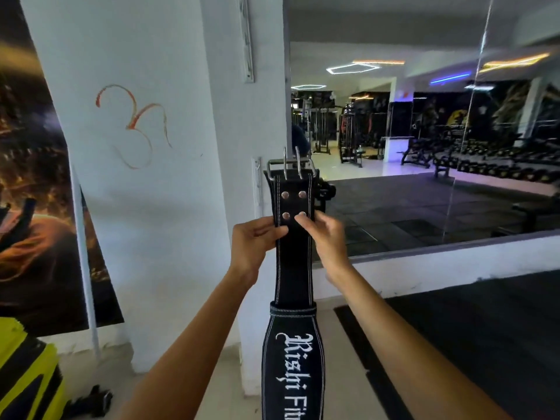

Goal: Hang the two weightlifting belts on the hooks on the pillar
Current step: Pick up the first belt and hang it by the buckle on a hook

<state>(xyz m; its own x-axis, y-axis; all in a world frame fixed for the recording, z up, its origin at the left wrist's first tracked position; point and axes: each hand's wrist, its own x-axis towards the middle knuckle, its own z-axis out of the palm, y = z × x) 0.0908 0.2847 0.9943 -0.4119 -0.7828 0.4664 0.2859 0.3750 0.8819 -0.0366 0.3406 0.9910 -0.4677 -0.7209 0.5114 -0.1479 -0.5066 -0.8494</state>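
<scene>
A black weightlifting belt [293, 268] with white stitching and white lettering stands upright in front of me, its steel double-prong buckle [291, 166] at the top. My left hand [257, 241] grips its left edge just below the rivets. My right hand [325, 234] pinches the right edge at the same height. The buckle is level with a white hook rail [257, 183] on the pillar's side face, slightly to the right of it. A longer metal hook rail [247, 40] runs higher up on the white pillar [151, 207]. A second belt is not visible.
A large wall mirror [424, 147] to the right reflects gym machines and benches. A dark poster [33, 192] covers the wall at left. A yellow and black bag [27, 374] lies at lower left, with a dark object [94, 401] on the floor beside it. Black floor mats [469, 344] lie to the right.
</scene>
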